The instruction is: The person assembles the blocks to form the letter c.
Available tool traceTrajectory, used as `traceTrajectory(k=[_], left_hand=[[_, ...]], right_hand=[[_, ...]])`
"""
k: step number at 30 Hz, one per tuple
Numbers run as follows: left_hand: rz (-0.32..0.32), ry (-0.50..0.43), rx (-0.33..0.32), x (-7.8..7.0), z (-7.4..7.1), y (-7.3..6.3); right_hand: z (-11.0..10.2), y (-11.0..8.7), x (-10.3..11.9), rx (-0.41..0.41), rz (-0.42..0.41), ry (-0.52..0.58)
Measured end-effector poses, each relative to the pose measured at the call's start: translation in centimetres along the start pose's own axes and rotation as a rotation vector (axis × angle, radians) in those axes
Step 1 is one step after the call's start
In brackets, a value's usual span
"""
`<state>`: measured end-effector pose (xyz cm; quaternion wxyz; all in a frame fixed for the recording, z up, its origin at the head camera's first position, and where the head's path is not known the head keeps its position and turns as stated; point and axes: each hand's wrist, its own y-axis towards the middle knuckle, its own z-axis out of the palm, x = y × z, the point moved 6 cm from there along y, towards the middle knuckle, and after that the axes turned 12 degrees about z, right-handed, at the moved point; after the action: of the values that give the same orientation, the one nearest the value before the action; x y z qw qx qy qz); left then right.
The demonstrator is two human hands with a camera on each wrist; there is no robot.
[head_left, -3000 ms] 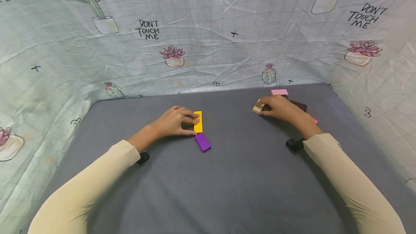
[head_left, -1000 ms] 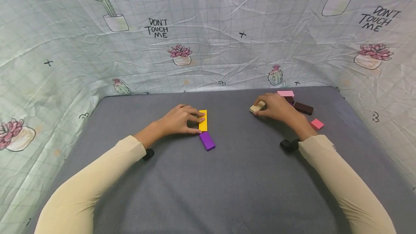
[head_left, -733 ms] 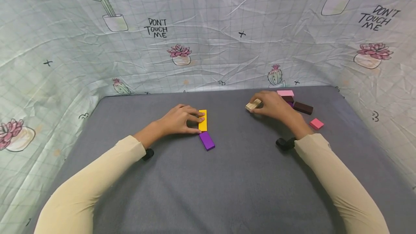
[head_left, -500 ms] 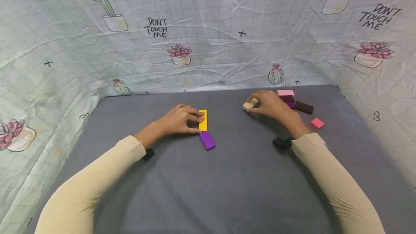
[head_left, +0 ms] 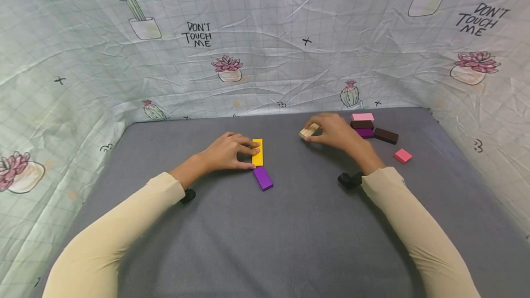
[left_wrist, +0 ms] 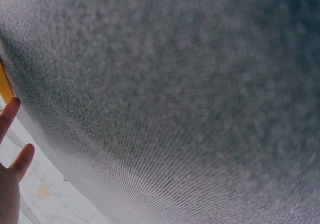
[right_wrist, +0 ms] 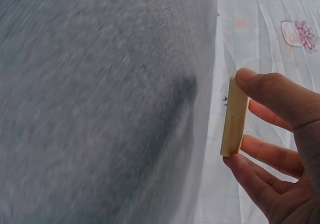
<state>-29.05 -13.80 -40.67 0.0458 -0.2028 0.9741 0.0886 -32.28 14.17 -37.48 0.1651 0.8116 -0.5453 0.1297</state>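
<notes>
My left hand (head_left: 225, 151) rests its fingertips on a yellow block (head_left: 258, 156) lying on the table, with the thumb tip at the block's near left corner. A purple block (head_left: 263, 179) lies slantwise against the yellow block's near end. In the left wrist view, two fingers stretch beside the edge of the yellow block (left_wrist: 5, 84). My right hand (head_left: 331, 130) pinches a plain wooden block (head_left: 308, 131) above the table. The right wrist view shows the thumb on one end of the wooden block (right_wrist: 235, 119) and fingertips at its other end and side.
Right of my right hand sit a light pink block (head_left: 362, 117), a dark brown block (head_left: 362, 124) and a dark purple block (head_left: 364, 133) close together. Another dark brown block (head_left: 386, 135) and a coral block (head_left: 402, 156) lie nearby. Printed cloth (head_left: 269, 72) walls the grey table (head_left: 290, 243).
My right hand has carried the wooden block leftward from the pile, uncovering the dark and coral blocks. My left hand stays on the yellow block; the view has shifted slightly.
</notes>
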Motion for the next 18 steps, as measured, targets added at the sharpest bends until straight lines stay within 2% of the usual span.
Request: traceTrajectory(k=[18], left_hand=[[0.008, -0.001, -0.008, -0.1, -0.2, 0.1]], right_hand=[[0.9, 1.5, 2.1, 0.034, -0.005, 0.031]])
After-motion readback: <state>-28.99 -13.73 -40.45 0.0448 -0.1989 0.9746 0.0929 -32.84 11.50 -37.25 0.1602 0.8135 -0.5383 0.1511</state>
